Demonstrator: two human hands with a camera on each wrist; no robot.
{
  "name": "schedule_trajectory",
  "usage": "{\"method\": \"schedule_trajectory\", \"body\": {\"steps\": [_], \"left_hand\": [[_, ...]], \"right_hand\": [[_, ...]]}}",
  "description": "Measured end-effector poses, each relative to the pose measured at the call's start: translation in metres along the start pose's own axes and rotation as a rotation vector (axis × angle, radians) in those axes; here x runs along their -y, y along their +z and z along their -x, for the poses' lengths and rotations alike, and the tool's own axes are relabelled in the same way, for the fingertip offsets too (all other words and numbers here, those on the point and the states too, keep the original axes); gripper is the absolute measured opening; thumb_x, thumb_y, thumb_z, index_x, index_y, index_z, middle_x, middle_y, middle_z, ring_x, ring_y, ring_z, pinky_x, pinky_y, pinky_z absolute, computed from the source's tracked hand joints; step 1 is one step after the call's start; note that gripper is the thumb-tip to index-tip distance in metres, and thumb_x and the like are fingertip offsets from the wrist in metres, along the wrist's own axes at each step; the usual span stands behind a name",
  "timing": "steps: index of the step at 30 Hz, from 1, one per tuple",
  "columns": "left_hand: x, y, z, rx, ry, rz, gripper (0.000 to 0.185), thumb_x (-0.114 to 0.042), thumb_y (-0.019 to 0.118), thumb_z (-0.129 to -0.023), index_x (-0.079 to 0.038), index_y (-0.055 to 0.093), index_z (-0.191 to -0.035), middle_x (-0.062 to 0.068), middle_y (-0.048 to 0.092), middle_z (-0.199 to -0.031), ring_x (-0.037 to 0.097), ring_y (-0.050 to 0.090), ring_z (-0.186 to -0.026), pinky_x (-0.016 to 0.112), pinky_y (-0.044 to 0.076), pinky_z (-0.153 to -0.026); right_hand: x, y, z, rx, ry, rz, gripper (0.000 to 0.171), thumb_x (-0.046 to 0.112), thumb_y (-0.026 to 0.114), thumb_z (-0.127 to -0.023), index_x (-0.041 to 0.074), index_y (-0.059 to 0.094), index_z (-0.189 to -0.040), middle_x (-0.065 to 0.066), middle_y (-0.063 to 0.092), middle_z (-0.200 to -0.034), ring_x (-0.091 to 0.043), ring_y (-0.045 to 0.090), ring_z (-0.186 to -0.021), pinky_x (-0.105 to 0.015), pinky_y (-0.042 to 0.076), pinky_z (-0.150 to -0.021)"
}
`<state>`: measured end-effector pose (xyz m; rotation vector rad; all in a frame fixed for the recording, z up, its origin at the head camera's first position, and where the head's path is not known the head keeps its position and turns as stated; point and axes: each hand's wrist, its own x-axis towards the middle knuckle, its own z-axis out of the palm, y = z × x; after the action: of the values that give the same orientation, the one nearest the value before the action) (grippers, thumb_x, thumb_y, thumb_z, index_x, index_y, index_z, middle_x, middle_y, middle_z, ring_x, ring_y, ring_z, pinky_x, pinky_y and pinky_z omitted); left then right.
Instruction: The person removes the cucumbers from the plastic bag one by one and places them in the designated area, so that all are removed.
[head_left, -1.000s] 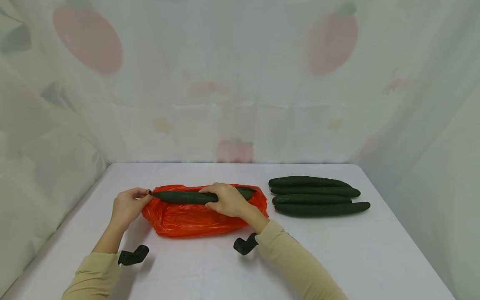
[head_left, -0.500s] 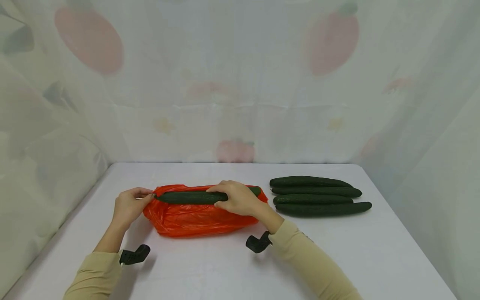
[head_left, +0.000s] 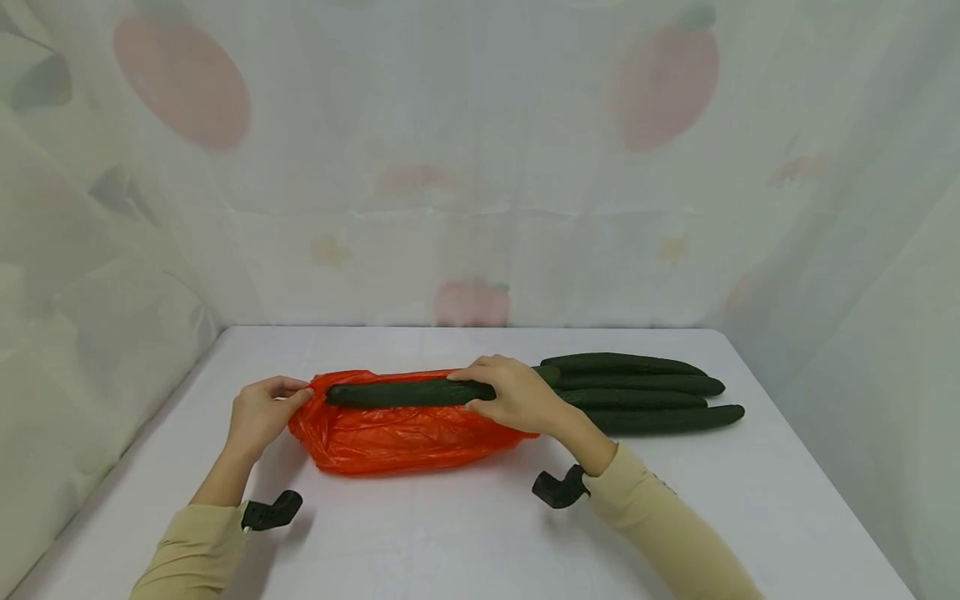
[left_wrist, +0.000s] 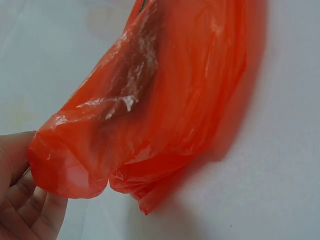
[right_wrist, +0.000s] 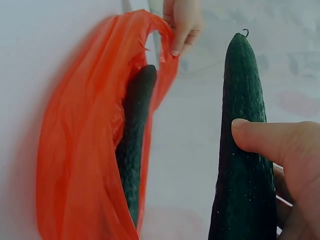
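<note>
White table (head_left: pixel 450 533): L hand (head_left: pixel 258 412) fingers pinch orange bag (head_left: pixel 390 437) edge; R hand (head_left: pixel 517 396) fingers grip cucumber (head_left: pixel 405 392).

a staged recording booth is suggested rather than a lived-in room: a white table (head_left: pixel 480 533) is enclosed on three sides by pale draped sheeting (head_left: pixel 480 167) printed with faded fruit shapes, and small black camera mounts (head_left: pixel 272 511) are seen strapped at both wrists.
</note>
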<state>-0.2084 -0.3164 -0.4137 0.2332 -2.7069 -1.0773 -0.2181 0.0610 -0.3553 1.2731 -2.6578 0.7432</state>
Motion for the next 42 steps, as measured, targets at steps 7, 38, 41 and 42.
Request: {"method": "schedule_trajectory", "body": {"steps": [7,38,41,42], "left_hand": [[-0.001,0.001,-0.001,-0.006,0.010,-0.009,0.030,-0.030,0.062,-0.087,-0.003,0.068,-0.100,0.014,0.067,-0.090,0.013,0.054,-0.069,0.024,0.044,-0.050],[-0.001,-0.002,-0.001,0.000,0.003,-0.010,0.029,-0.027,0.060,-0.087,-0.003,0.067,-0.101,0.015,0.067,-0.091,0.013,0.054,-0.067,0.024,0.045,-0.050],[-0.001,-0.002,-0.001,0.007,-0.001,-0.006,0.030,-0.028,0.059,-0.088,-0.002,0.067,-0.102,0.015,0.067,-0.092,0.014,0.054,-0.067,0.024,0.045,-0.050],[-0.001,-0.002,-0.001,0.011,-0.004,-0.004,0.030,-0.028,0.059,-0.088,-0.002,0.067,-0.102,0.015,0.067,-0.092,0.014,0.054,-0.067,0.024,0.045,-0.050]], "right_hand": [[-0.010,-0.016,0.018,-0.040,0.014,0.013,0.040,0.019,0.067,-0.083,0.021,0.059,-0.122,0.007,0.061,-0.110,-0.011,0.056,-0.102,-0.031,0.047,-0.084],[-0.066,-0.049,0.108,-0.186,0.057,0.127,0.046,0.014,0.075,-0.075,0.020,0.061,-0.118,0.006,0.062,-0.107,-0.014,0.057,-0.099,-0.036,0.049,-0.082],[-0.072,-0.050,0.117,-0.199,0.063,0.150,0.047,0.014,0.076,-0.074,0.020,0.061,-0.118,0.006,0.062,-0.107,-0.014,0.057,-0.098,-0.036,0.049,-0.081],[-0.074,-0.050,0.120,-0.202,0.065,0.155,0.047,0.014,0.076,-0.074,0.020,0.061,-0.118,0.007,0.062,-0.106,-0.014,0.057,-0.098,-0.036,0.049,-0.081]]}}
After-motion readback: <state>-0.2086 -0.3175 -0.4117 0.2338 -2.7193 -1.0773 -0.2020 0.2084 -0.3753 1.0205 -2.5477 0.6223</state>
